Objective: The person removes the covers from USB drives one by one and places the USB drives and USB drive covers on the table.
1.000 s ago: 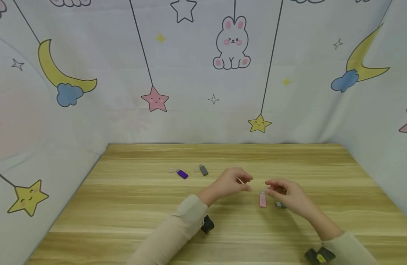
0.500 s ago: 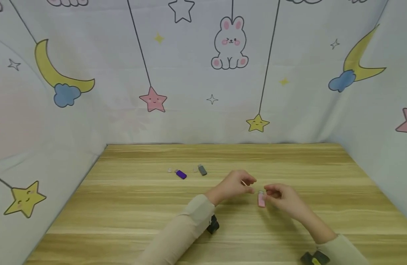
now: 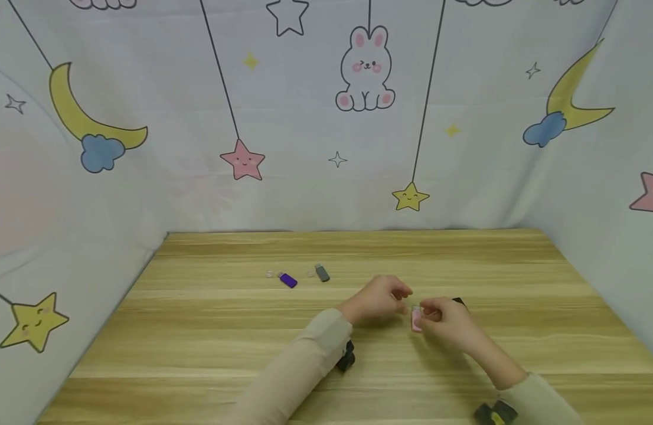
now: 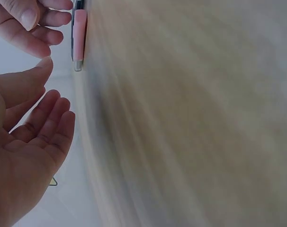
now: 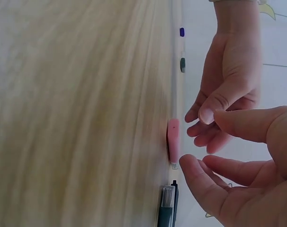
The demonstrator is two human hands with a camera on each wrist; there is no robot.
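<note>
A pink USB stick [image 3: 416, 319] lies on the wooden table, its connector end pointing away from me. My right hand [image 3: 447, 321] hovers beside it, thumb and fingers loosely bent and apart; in the right wrist view the stick [image 5: 174, 141] rests below the fingers, not held. My left hand [image 3: 381, 298] is raised just left of the stick, fingers relaxed around nothing. The two hands' fingertips face each other closely. A dark green USB stick [image 5: 165, 210] lies near the right hand in the right wrist view; the head view hides it behind that hand.
Farther back on the left lie a purple USB stick [image 3: 288, 280] and a grey USB stick [image 3: 322, 273], with small clear caps [image 3: 269, 274] near them. A black object [image 3: 459, 303] shows partly behind the right hand. A printed cloth [image 3: 305, 118] encloses the table.
My left hand has moved slightly right and my right hand slightly left, closing in around the pink stick. The right hand now covers the dark stick; a black object shows behind it.
</note>
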